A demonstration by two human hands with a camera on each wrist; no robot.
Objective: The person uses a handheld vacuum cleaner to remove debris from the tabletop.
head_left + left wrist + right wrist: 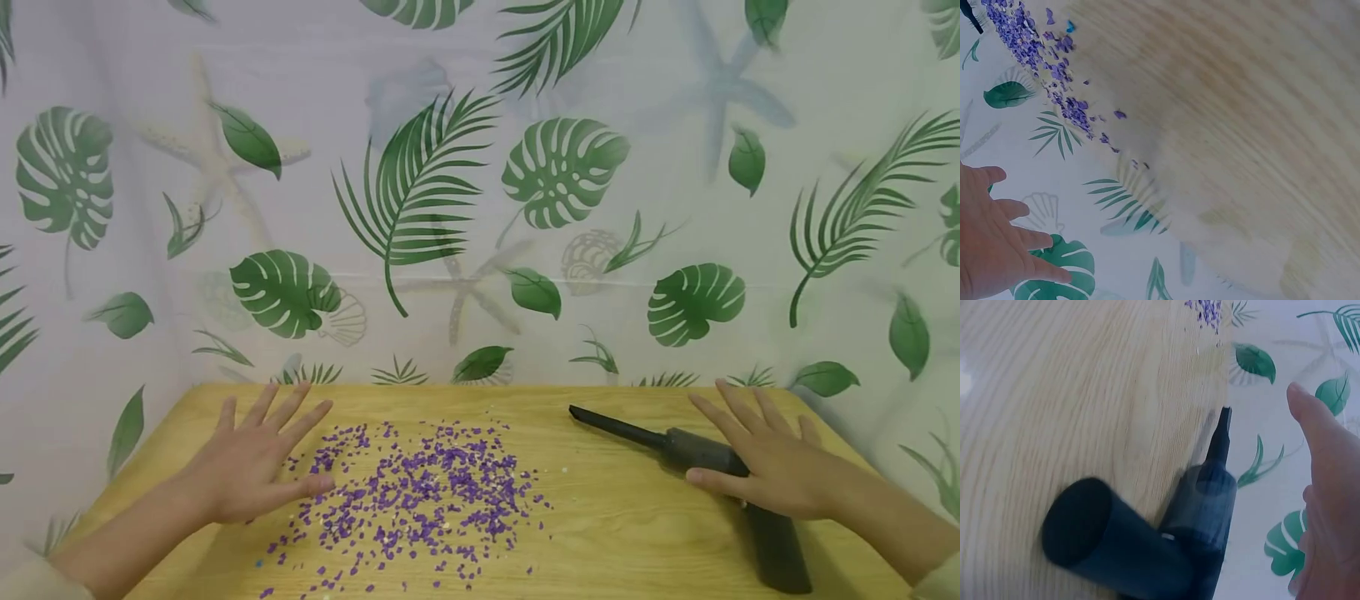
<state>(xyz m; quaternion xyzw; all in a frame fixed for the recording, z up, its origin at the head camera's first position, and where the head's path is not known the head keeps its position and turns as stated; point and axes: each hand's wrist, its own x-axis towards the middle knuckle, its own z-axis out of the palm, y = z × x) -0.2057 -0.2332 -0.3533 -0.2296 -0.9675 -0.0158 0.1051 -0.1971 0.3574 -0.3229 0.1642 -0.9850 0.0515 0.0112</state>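
Fingers all spread; left hand near small purple flakes, right hand above a slim-nozzled black handheld vacuum near the right edge of the yellow wood-grain table; wrapping the handle should steady it.

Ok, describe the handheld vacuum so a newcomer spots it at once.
On the wooden table, right of the scattered purple scraps, the handheld vacuum lies partly hidden by the right hand in the head view. Its slim nozzle points left and away. Unlike the tiny scraps, it is one long, dark tool.
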